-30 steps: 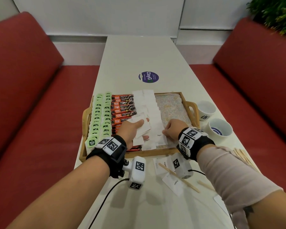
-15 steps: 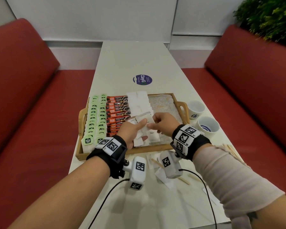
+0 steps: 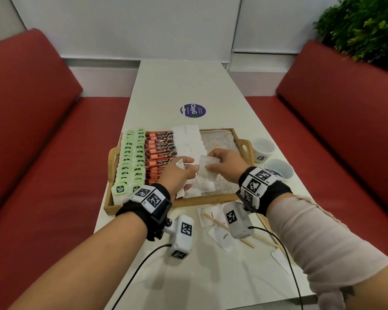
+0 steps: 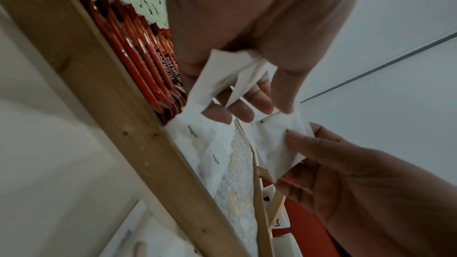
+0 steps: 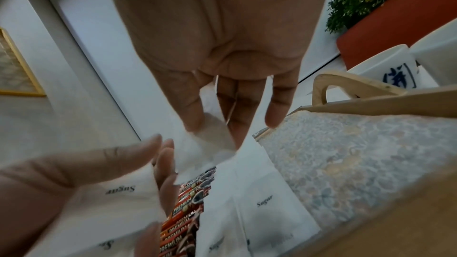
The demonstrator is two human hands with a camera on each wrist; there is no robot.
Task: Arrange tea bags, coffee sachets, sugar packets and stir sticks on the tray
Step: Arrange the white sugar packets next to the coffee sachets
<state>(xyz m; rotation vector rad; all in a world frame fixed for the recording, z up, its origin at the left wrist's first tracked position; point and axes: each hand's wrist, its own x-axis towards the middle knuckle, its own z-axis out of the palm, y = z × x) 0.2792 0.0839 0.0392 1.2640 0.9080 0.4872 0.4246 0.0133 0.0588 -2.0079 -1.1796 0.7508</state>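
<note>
A wooden tray (image 3: pixel 202 201) holds rows of green tea bags (image 3: pixel 132 157), orange coffee sachets (image 3: pixel 159 148) and white sugar packets (image 3: pixel 188 139); its patterned right part (image 3: pixel 220 142) is bare. My left hand (image 3: pixel 192 167) hovers over the tray's near middle and grips a small stack of sugar packets (image 4: pixel 222 77), which also shows in the right wrist view (image 5: pixel 118 198). My right hand (image 3: pixel 213 163) is just right of it and pinches one sugar packet (image 3: pixel 207 163) between thumb and fingers (image 4: pixel 277 144), lifted above the laid row.
Wooden stir sticks (image 3: pixel 229 230) and loose sugar packets (image 3: pixel 224 239) lie on the white table in front of the tray. Two white cups (image 3: pixel 262 148) (image 3: pixel 279 170) stand right of the tray. Red benches flank the table, with a plant at the far right.
My right hand left the packet row on the tray, moved to the left hand's stack and now holds one packet drawn from it. The left hand stayed put.
</note>
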